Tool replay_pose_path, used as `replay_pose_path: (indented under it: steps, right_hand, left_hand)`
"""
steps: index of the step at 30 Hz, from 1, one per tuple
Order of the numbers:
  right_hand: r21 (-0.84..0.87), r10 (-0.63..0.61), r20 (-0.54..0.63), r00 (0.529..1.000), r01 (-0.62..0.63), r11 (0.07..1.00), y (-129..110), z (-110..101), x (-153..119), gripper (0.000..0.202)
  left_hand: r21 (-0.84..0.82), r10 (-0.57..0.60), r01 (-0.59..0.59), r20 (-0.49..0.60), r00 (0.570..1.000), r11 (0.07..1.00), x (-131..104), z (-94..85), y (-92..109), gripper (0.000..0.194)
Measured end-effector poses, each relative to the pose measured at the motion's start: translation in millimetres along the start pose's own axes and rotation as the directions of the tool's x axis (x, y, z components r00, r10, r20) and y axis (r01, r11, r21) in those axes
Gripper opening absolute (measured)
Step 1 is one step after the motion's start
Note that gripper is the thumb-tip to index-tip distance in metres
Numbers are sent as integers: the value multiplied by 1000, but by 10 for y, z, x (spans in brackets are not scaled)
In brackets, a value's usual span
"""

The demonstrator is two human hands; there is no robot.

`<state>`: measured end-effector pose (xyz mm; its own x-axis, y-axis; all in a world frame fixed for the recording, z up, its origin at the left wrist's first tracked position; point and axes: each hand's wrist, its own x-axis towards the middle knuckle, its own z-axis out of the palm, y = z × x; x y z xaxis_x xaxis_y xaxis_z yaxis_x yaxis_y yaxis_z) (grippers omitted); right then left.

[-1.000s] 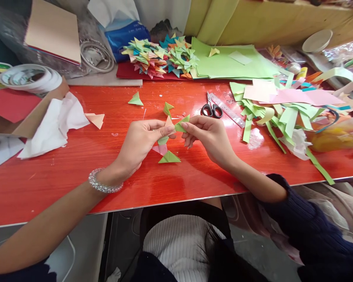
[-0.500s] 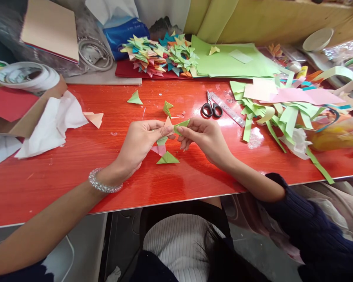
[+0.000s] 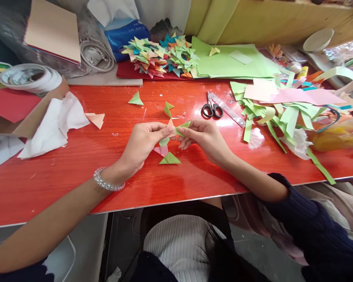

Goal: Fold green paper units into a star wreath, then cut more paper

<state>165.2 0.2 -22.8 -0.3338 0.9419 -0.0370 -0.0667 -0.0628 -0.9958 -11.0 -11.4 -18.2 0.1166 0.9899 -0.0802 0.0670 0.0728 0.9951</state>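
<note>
My left hand [image 3: 148, 141] pinches a folded peach paper piece [image 3: 171, 124], its pointed tip sticking up past the thumb. In my right hand [image 3: 204, 138] is a folded green paper piece [image 3: 183, 127], held between thumb and fingers. The two pieces meet between my fingertips; whether they are joined I cannot tell. Below the left fingers show a pale green piece [image 3: 164, 141] and a pink piece [image 3: 162, 150], partly hidden. A green folded triangle [image 3: 170, 158] lies nearer me, and an olive-green folded piece [image 3: 168, 109] stands just beyond my hands.
Black-handled scissors [image 3: 212, 111] and a clear ruler [image 3: 228, 109] lie right of centre. Cut paper strips [image 3: 291, 117] heap up at the right. Folded paper star rings [image 3: 148, 55] and green sheets [image 3: 232, 66] sit at the back. Crumpled white tissue [image 3: 51, 125] and tape rolls [image 3: 32, 78] occupy the left.
The hands keep the same pinches on the peach and green pieces. The left hand has shifted very slightly right, and the view has moved a little.
</note>
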Motion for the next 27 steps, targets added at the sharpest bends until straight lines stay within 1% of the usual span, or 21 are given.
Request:
replay_pose_path:
  steps: [6,14,18,20,24,27]
  right_hand:
    - [-27,-13,-7,1000,12,1000,4,8,-10,26]
    - [-50,-3,5,1000,3,999,-7,31,-4,26]
    - [-34,-7,1,1000,7,999,3,30,9,26]
    - [-32,-4,4,1000,4,999,17,23,19,26]
    - [-25,38,5,999,-38,999,44,22,29,29]
    - [-9,90,32,995,-90,996,55,34,31,32]
  left_hand:
    - [-3,-10,10,-5,1000,1000,6,5,-45,27]
    - [-1,-38,38,17,999,999,-14,8,-28,34]
    - [8,-36,36,-7,999,999,7,-2,-46,30]
    - [11,-29,29,2,1000,1000,20,-7,-46,28]
    - [47,-62,60,37,997,997,29,-3,-2,28]
    - [89,-104,101,31,994,991,22,3,36,29]
